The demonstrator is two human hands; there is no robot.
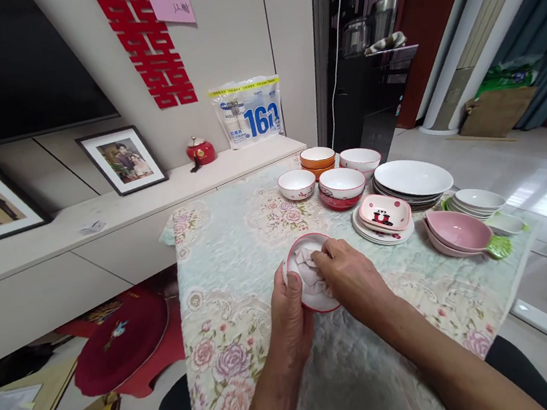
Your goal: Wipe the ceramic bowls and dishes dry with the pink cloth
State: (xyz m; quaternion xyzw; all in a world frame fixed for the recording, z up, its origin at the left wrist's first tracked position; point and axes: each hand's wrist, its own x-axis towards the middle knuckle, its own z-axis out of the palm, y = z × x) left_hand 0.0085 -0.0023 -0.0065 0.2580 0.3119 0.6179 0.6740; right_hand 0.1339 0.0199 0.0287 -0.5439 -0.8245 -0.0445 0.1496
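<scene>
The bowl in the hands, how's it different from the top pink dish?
The bowl is round; the pink dish is longer, with a green leafy end. The bowl is white inside with a red rim; the pink dish is pink inside. The left hand holds the bowl while the right hand holds a cloth inside it; no hand touches the pink dish. Both are hollow and open at the top.

The red-rimmed bowl (pixel 318 302) looks smooth and glossy, like glazed ceramic; the crumpled cloth (pixel 309 273) inside looks matt; the floral bench cover (pixel 232 237) looks like quilted, matt fabric.
</scene>
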